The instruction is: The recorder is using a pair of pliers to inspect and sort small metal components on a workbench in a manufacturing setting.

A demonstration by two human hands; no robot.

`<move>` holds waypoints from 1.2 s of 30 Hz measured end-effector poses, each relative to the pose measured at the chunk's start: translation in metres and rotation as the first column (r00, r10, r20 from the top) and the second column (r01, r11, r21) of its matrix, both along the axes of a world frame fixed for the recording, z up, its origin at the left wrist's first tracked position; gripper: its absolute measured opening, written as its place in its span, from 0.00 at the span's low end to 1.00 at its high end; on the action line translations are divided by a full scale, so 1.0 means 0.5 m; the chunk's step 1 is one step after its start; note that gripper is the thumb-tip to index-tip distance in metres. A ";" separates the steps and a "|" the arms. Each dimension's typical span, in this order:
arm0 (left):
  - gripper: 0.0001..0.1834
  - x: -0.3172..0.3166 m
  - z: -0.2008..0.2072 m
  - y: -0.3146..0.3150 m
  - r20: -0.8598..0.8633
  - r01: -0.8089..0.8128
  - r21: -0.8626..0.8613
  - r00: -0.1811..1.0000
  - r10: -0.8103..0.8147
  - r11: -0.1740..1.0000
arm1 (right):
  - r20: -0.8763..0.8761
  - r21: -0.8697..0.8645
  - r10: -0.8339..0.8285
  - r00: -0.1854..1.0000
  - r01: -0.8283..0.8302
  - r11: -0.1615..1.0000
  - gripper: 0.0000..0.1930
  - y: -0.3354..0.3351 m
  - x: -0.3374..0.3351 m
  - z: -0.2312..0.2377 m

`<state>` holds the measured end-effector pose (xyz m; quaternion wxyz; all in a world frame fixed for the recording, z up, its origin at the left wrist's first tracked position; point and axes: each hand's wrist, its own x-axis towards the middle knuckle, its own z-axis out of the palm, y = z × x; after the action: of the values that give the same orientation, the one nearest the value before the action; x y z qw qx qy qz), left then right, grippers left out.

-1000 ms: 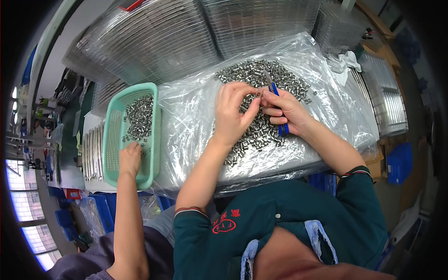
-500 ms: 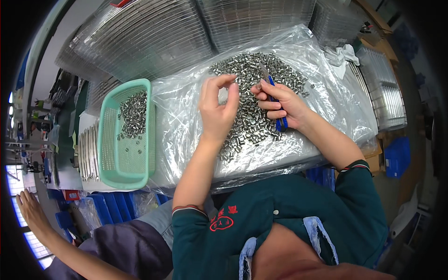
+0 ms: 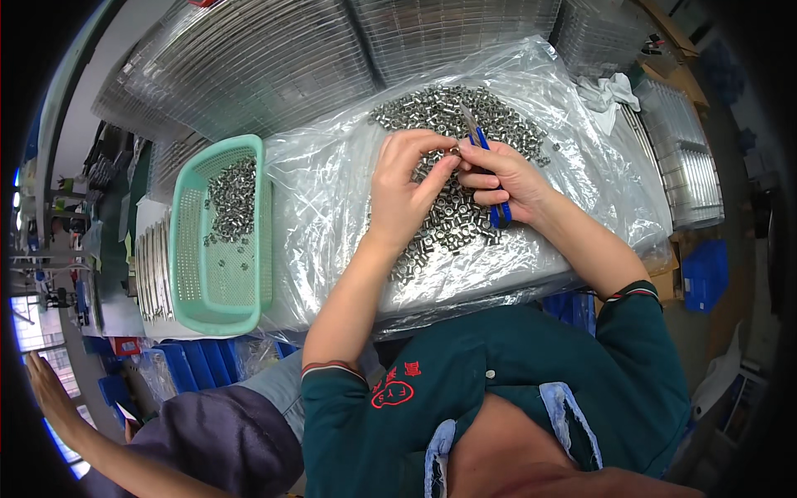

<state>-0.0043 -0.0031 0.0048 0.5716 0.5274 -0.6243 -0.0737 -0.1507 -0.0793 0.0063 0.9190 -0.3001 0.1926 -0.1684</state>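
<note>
While hovering over the heap of small metal parts [image 3: 452,166], left hand [image 3: 404,192] and right hand [image 3: 502,176] meet above its middle. Left fingers [image 3: 432,174] curled, thumb and forefinger pinched on one small silver piece [image 3: 455,151] — held just at the tips, touching the nose of the pliers [image 3: 486,170]. Right fingers wrapped shut round the blue handles of those pliers, metal nose pointing far and slightly left, handle ends sticking out near the wrist. Cannot tell how far the plier nose itself is parted.

Heap spread on a crinkled clear plastic sheet [image 3: 332,191] covering the bench, thickest at the far middle, thinning toward the near edge under the forearms. Left of the sheet, just beside it — a pale green plastic basket [image 3: 187,282] with perforated walls, more of the same metal parts lying in its far half, near half mostly bare mesh. Stacks of shiny metal trays [image 3: 249,66] at the far side and along the right edge. White rag [image 3: 614,91] at the far right. Another person's hand [image 3: 46,390] raised at the near left, well apart from the bench.
</note>
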 end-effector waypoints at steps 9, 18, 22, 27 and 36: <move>0.07 -0.001 -0.016 -0.004 -0.520 0.278 0.091 0.832 -0.192 0.956 | -0.067 -0.166 -0.079 0.995 0.067 0.984 0.08 0.013 0.004 0.013; 0.10 0.003 -0.003 0.000 -0.659 0.331 0.118 0.732 -0.176 0.936 | -0.139 -0.442 -0.168 0.976 0.090 0.892 0.14 0.012 0.002 0.026; 0.11 0.010 0.011 0.002 -0.749 0.326 0.169 0.656 -0.094 0.930 | -0.111 -0.526 -0.284 0.952 0.187 0.830 0.17 0.003 -0.004 0.034; 0.11 0.017 0.009 -0.003 -0.801 0.341 0.193 0.596 -0.053 0.920 | -0.016 -0.802 -0.416 0.909 0.237 0.549 0.14 -0.010 -0.007 0.018; 0.10 0.020 0.008 -0.003 -0.811 0.326 0.205 0.584 -0.026 0.923 | 0.138 -0.955 -0.588 0.797 -0.050 -0.292 0.10 -0.013 -0.010 0.033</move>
<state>0.0055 -0.0047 0.0088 0.6806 0.4616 -0.3322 -0.4619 -0.1559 -0.0856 0.0229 0.2014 -0.8603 0.2419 -0.4009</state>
